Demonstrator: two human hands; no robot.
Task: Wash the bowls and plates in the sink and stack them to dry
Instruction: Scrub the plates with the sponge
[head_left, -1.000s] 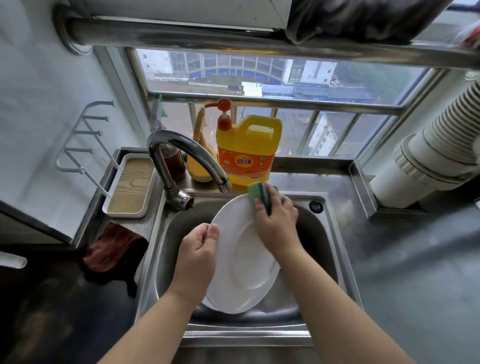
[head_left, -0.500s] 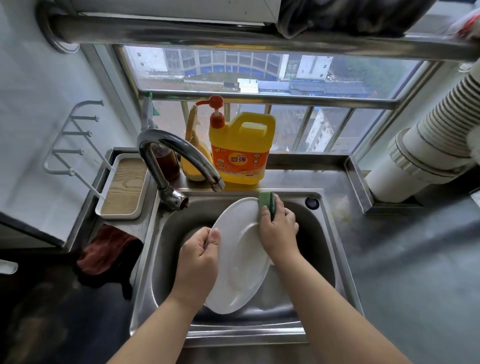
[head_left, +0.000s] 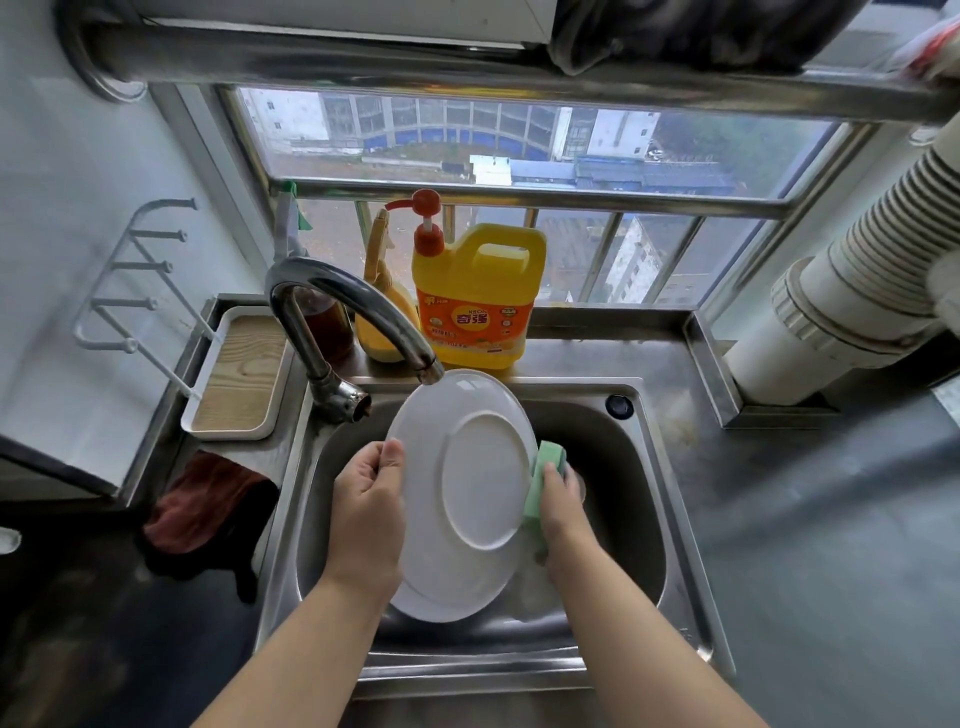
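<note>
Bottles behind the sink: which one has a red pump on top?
The big yellow jug with the orange label, right of the tap. The slimmer yellow bottle and the dark brown bottle show no red pump.

Yellow detergent jug (head_left: 478, 301) behind the faucet (head_left: 353, 312); wooden tray (head_left: 236, 374), red cloth (head_left: 208, 501) left.

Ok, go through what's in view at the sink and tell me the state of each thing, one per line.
Plate: held over the sink, tilted, its underside towards the camera.
Sponge: green, pressed to the plate's right edge.
Left hand: grips the plate's left rim.
Right hand: holds the sponge.
Tap: no water seen running.
Soap jug: upright behind the sink, pump on top.
Red cloth: crumpled left of the sink.
Tray: flat by the tap.
</note>
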